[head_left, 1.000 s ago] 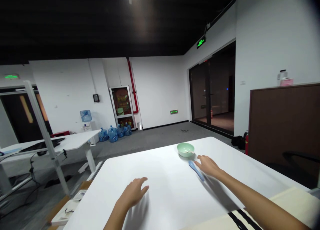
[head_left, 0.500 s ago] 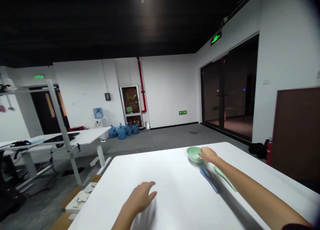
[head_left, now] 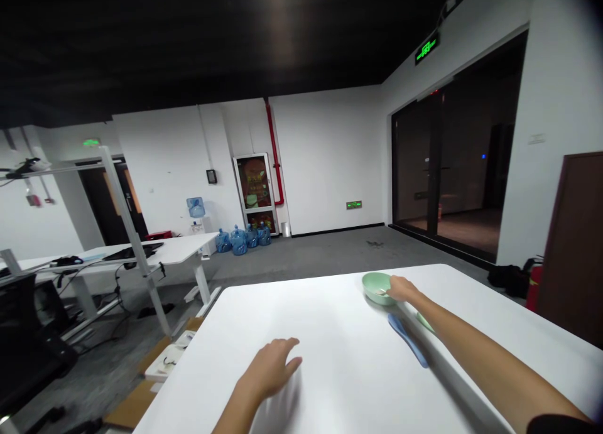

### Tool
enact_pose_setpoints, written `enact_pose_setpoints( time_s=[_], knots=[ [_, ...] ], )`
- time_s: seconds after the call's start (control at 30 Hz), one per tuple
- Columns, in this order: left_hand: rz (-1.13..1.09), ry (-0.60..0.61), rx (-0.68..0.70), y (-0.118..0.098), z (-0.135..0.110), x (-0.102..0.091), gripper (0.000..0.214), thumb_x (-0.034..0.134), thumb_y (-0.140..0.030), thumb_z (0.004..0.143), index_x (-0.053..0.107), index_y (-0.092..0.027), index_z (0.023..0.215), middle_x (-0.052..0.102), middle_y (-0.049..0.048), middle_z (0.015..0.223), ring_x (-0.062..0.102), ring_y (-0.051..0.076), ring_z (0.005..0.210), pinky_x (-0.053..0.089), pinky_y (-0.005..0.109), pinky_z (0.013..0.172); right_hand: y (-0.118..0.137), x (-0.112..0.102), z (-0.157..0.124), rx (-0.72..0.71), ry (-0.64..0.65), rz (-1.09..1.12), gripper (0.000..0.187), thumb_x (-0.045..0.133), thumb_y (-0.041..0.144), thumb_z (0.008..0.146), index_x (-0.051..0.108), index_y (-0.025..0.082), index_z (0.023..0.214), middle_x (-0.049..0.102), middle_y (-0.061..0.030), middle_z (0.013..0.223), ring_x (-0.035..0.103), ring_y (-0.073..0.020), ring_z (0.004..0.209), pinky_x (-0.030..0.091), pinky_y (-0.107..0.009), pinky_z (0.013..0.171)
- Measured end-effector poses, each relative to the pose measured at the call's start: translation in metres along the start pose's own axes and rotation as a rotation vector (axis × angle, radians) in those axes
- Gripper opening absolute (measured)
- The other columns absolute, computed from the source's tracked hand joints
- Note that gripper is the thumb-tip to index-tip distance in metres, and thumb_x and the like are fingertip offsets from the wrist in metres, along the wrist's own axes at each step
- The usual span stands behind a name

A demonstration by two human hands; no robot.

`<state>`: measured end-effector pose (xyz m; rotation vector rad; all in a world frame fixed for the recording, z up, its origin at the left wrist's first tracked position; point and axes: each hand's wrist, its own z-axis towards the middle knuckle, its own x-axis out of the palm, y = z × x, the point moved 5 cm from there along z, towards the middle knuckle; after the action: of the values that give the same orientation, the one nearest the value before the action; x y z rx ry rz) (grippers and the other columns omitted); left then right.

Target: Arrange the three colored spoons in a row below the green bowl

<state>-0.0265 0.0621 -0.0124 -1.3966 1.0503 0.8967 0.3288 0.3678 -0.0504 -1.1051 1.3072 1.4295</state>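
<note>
At the far side of the white table (head_left: 339,358) stands a light green bowl (head_left: 374,283). My right hand (head_left: 404,289) is closed at the bowl's right rim, its fingertips reaching over the edge. A small pale bit shows inside by the fingers, too small to name. Just in front of the bowl lies a long blue utensil (head_left: 407,341), perhaps a spoon. Beside it a green utensil (head_left: 424,322) is mostly hidden under my right forearm. My left hand (head_left: 272,366) hovers over the left part of the table, fingers apart and holding nothing.
Left of the table, cardboard boxes and a white tray (head_left: 162,366) sit low down. Beyond are another white desk (head_left: 183,249) with a metal frame, a black chair (head_left: 32,346) and blue water bottles (head_left: 239,240). A fire extinguisher (head_left: 534,287) stands at right.
The view has turned slightly left, so everything appears shifted right. My right forearm covers more of the green utensil. My right hand stays at the bowl; my left hand remains open.
</note>
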Motion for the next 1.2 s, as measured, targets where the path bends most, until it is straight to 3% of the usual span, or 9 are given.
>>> enact_pose_setpoints(
  time_s=[0.27, 0.53, 0.7, 0.83, 1.2],
  knots=[
    [0.014, -0.003, 0.001, 0.002, 0.001, 0.003, 0.056, 0.042, -0.053, 0.091, 0.051, -0.027, 0.14, 0.059, 0.0079, 0.138, 0.053, 0.03, 0.126, 0.04, 0.043, 0.105, 0.009, -0.041, -0.039, 0.026, -0.018, 0.022, 0.032, 0.054, 0.031, 0.084, 0.069, 0.013, 0.106, 0.069, -0.0183, 0.111, 0.068, -0.0262, 0.096, 0.044, -0.028, 0.069],
    [0.029, -0.006, 0.046, -0.001, -0.001, 0.002, 0.055, 0.04, -0.051, 0.091, 0.053, -0.025, 0.138, 0.06, 0.0081, 0.137, 0.052, 0.029, 0.127, 0.041, 0.04, 0.104, -0.005, -0.066, -0.102, 0.034, -0.065, 0.036, 0.029, 0.054, 0.037, 0.085, 0.067, 0.015, 0.098, 0.068, -0.0161, 0.106, 0.066, -0.0259, 0.092, 0.041, -0.027, 0.066],
    [0.014, -0.012, 0.045, 0.0, -0.004, 0.001, 0.056, 0.039, -0.054, 0.091, 0.053, -0.025, 0.137, 0.061, 0.0088, 0.135, 0.055, 0.028, 0.124, 0.042, 0.04, 0.101, -0.009, -0.059, -0.14, 0.04, -0.033, 0.087, 0.024, 0.056, 0.033, 0.082, 0.068, 0.014, 0.09, 0.07, -0.0147, 0.088, 0.067, -0.0228, 0.08, 0.038, -0.026, 0.06],
    [0.012, -0.019, 0.047, -0.002, -0.006, 0.0, 0.056, 0.039, -0.054, 0.091, 0.053, -0.025, 0.138, 0.062, 0.0095, 0.133, 0.054, 0.028, 0.124, 0.042, 0.04, 0.101, -0.013, -0.051, -0.154, 0.051, -0.009, 0.099, 0.021, 0.056, 0.031, 0.081, 0.068, 0.014, 0.084, 0.07, -0.0119, 0.077, 0.067, -0.0208, 0.071, 0.037, -0.026, 0.058],
    [0.009, -0.02, 0.058, -0.002, -0.006, 0.0, 0.056, 0.039, -0.054, 0.092, 0.053, -0.025, 0.137, 0.061, 0.0081, 0.135, 0.054, 0.028, 0.125, 0.042, 0.039, 0.101, -0.034, -0.004, -0.152, 0.04, 0.022, 0.049, 0.023, 0.054, 0.031, 0.082, 0.064, 0.015, 0.096, 0.068, -0.0137, 0.102, 0.066, -0.0236, 0.088, 0.036, -0.027, 0.062]
  ],
)
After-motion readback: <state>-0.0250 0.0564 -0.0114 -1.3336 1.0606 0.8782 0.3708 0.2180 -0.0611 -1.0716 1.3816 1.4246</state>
